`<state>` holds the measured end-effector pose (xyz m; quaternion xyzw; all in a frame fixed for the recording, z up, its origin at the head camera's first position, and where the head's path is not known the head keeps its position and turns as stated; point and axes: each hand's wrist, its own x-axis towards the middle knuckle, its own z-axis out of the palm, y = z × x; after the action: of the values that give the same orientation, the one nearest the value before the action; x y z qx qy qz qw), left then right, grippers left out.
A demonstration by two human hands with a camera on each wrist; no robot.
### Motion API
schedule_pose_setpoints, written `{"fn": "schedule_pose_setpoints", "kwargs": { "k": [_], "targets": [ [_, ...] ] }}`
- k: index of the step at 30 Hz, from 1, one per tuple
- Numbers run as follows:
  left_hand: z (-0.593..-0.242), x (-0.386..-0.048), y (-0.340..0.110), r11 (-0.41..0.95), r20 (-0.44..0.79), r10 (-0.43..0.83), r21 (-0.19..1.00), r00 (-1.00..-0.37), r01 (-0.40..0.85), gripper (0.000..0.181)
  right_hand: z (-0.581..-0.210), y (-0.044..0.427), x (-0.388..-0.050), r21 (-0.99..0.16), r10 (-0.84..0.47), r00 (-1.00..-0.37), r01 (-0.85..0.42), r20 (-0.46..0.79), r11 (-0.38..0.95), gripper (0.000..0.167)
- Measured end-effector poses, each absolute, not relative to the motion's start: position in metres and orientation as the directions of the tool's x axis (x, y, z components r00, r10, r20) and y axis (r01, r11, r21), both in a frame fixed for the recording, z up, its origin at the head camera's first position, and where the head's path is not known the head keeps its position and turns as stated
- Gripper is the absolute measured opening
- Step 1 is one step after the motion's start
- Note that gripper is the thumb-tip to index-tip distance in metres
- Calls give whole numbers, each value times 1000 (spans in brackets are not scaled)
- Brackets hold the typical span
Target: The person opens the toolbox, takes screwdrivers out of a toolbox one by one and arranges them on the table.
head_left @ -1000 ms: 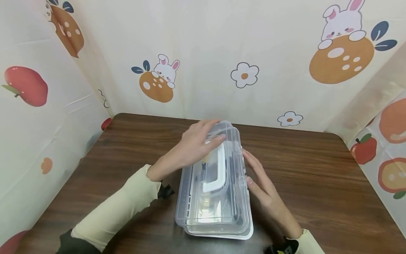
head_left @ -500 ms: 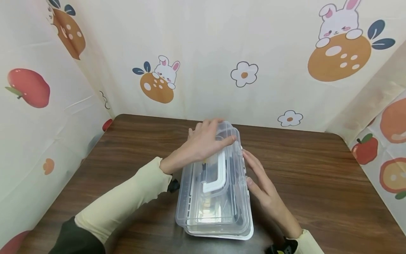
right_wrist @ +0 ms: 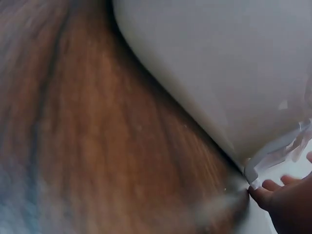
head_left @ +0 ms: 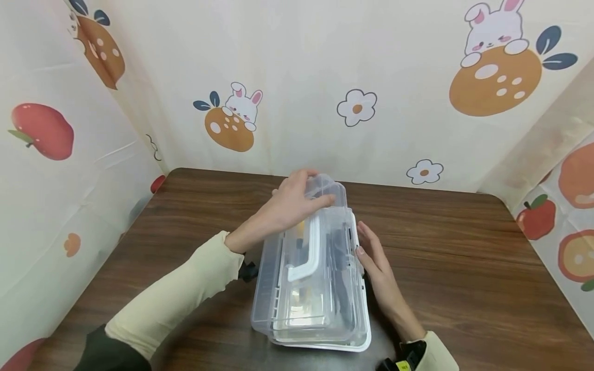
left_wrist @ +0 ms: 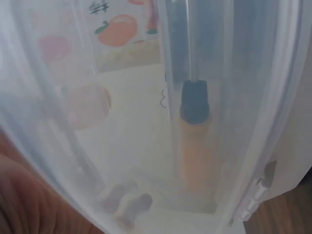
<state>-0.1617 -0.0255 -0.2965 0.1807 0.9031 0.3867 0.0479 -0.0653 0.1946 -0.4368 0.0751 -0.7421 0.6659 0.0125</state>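
Note:
A clear plastic storage box [head_left: 287, 330] with a white base stands lengthwise on the table. Its see-through lid [head_left: 341, 288] carries a white handle [head_left: 307, 265], and along the right side the lid is raised a little off the base rim. My left hand [head_left: 290, 206] holds the lid's far end, thumb on top and fingers over the back. Along the box's right side, my right hand [head_left: 382, 278] has its fingers extended, the fingertips at the wall near a latch [right_wrist: 273, 151]. Through the plastic shows a tool with a dark and orange handle [left_wrist: 195, 107], blurred.
The brown wooden table [head_left: 455, 268] spreads out on both sides of the box. Pale curtains [head_left: 297, 62] printed with rabbits, fruit and flowers enclose its back and sides.
The lid has lifted along its right side and shifted slightly left with my left hand. My right hand has drawn back a little toward me beside the box.

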Motion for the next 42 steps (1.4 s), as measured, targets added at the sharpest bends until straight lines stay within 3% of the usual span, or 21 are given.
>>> {"fn": "schedule_pose_setpoints", "kwargs": {
  "k": [8,15,24,35,42],
  "targets": [
    [-299,-164,-53,486,47,383,839,-922,245,72,-448,196,-63,-987,-202,-968,-158,150,22,56],
    [-309,-166,-81,320,90,400,919,-912,231,65,-451,195,-62,-991,-175,-978,-124,114,46,58],
    [-322,-167,-102,126,129,383,974,-915,190,69,-453,195,-62,-990,-211,-970,-134,124,36,64],
    [-352,-166,-133,-185,184,343,975,-921,126,54,-454,195,-63,-980,-160,-980,-143,121,140,69],
    [-353,-155,-145,-349,236,353,931,-905,106,40,-453,194,-63,-978,-136,-982,-148,129,146,70]
  ]
}}
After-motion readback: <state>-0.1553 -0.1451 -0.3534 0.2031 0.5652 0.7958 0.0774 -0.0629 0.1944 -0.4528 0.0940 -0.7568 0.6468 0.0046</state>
